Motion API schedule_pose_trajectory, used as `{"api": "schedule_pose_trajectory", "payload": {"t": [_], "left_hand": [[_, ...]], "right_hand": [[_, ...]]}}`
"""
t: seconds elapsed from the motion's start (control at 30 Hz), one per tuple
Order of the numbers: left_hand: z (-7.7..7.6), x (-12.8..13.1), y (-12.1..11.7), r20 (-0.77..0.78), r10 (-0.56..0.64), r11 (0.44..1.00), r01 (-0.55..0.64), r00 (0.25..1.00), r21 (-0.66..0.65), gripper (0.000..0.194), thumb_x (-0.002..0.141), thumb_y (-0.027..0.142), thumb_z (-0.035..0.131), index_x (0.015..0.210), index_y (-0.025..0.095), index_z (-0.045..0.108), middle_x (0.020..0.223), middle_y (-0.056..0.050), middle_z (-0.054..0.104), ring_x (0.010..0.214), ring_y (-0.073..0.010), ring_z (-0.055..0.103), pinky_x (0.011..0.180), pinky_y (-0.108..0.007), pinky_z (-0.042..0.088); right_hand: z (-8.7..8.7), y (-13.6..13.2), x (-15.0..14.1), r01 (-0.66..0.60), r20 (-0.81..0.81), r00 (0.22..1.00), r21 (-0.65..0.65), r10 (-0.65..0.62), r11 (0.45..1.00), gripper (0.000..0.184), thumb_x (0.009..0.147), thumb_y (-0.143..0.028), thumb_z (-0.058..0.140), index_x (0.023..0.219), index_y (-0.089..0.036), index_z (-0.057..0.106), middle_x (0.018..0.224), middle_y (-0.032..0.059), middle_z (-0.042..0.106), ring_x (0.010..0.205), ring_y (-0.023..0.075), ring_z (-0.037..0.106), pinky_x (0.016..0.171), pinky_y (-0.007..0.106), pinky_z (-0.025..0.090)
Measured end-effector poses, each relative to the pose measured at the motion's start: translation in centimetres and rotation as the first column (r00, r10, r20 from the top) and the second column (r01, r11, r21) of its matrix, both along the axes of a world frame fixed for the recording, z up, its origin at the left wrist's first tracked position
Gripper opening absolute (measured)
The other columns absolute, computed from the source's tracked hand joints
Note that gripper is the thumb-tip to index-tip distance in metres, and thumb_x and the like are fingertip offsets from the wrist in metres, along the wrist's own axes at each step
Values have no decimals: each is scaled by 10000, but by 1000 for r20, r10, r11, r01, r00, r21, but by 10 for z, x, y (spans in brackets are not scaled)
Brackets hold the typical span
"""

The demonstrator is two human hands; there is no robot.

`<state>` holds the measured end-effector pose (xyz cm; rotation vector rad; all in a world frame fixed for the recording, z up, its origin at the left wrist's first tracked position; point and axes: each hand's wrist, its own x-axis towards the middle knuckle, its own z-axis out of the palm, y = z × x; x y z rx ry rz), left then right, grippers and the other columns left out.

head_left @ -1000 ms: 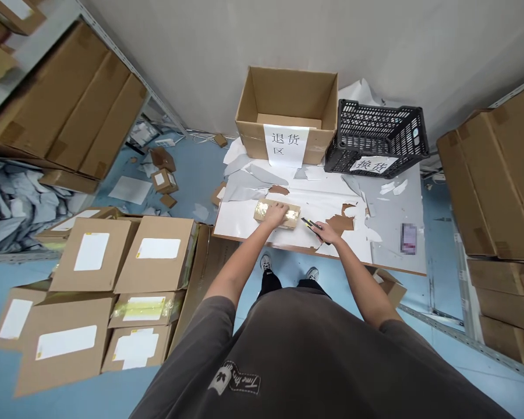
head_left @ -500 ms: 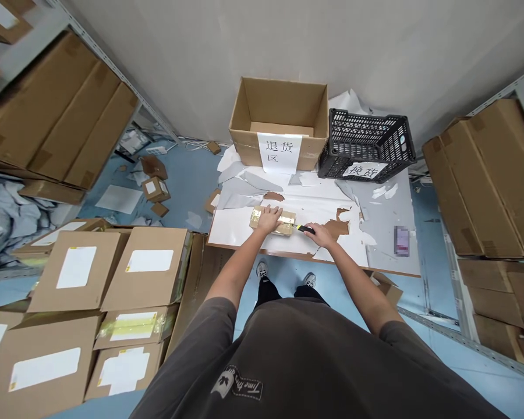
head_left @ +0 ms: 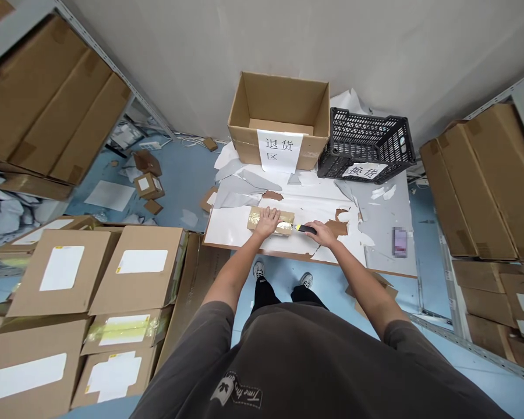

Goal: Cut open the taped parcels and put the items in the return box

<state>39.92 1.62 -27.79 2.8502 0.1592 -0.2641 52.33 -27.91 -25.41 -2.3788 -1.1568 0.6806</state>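
The taped box (head_left: pixel 285 224) beneath the spread left hand (head_left: pixel 268 222) looks light, stiff and slick, best held by its sides, while the right hand (head_left: pixel 323 234) clasps a cutter (head_left: pixel 306 228).

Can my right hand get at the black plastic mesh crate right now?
Probably yes: nothing tall stands between your right hand and the black crate, but that hand's grip is taken up by a black-and-yellow utility knife.
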Motion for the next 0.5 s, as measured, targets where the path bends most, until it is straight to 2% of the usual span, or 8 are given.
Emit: {"api": "schedule_pose_trajectory", "payload": {"t": [0.13, 0.3, 0.4, 0.5], "left_hand": [[1, -1, 0, 5, -4, 1000, 4, 1000, -9, 571, 1106, 379, 483, 1640, 177, 471, 1706, -226, 439, 1644, -426, 283, 1320, -699, 99], [0, 1, -1, 5, 2, 1000, -2, 1000, -19, 604, 1083, 391, 554, 1653, 214, 456, 1704, -222, 443, 1649, -428, 273, 1307, -724, 129], [-1, 2, -2, 4, 18, 1000, -18, 1000, -2, 583, 1097, 387, 511, 1652, 213, 466, 1702, -203, 455, 1644, -424, 285, 1317, -708, 127], [-1, 2, -3, 15, 29, 1000, -29, 999, 7, 584, 1096, 392, 508, 1656, 229, 463, 1698, -184, 470, 1640, -413, 298, 1329, -686, 115]], "right_hand": [[-2, 1, -3, 40, -21, 999, 18, -40, 999, 407, 1062, -461, 613, 1423, -280, 667, 1299, 116, 701, 1198, 318, 655, 1037, 417, 516], [-9, 7, -10, 57, -60, 997, 4, -57, 998, 386, 1074, -441, 589, 1419, -284, 666, 1333, 106, 700, 1219, 310, 645, 1049, 417, 514], [-13, 9, -13, 61, -12, 998, -25, -61, 998, 392, 1085, -454, 567, 1411, -263, 671, 1303, 122, 693, 1203, 310, 641, 1014, 397, 520], [-14, 10, -11, 5, 49, 999, -42, -3, 999, 389, 1097, -443, 554, 1420, -259, 669, 1263, 128, 681, 1191, 304, 636, 992, 376, 515]]}}
